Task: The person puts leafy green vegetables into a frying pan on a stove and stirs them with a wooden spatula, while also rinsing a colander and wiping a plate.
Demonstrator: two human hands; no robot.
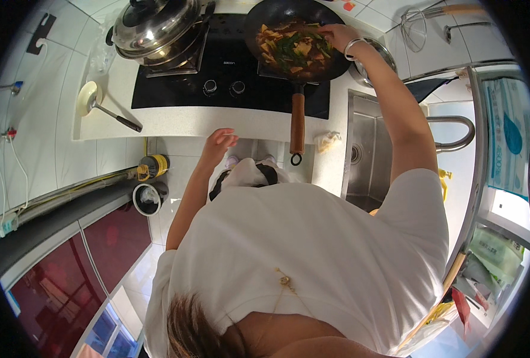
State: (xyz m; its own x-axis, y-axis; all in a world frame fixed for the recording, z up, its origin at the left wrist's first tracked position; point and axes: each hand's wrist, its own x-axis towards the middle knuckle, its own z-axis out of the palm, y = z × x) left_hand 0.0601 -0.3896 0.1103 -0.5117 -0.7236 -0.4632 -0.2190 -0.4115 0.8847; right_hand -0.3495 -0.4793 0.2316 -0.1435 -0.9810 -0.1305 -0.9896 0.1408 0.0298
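My right hand (340,37), a bracelet at its wrist, reaches over the right side of a dark wok (253,40). Its fingertips are at the food's edge; whether they hold anything cannot be made out. Pieces of food with green leaves in brown sauce (294,49) lie in the wok, which stands on the black gas hob (179,91). The wok's wooden handle (297,121) points towards me. My left hand (222,139) hangs before the counter's front edge, fingers loosely bent and apart, holding nothing.
A lidded steel pot (150,33) stands on the left burner. Left of the hob, a metal turner (112,114) rests on a pale dish (88,96). A metal bowl (377,58) sits beside the wok, above the steel sink (368,152). A plastic bag (327,141) lies on the counter.
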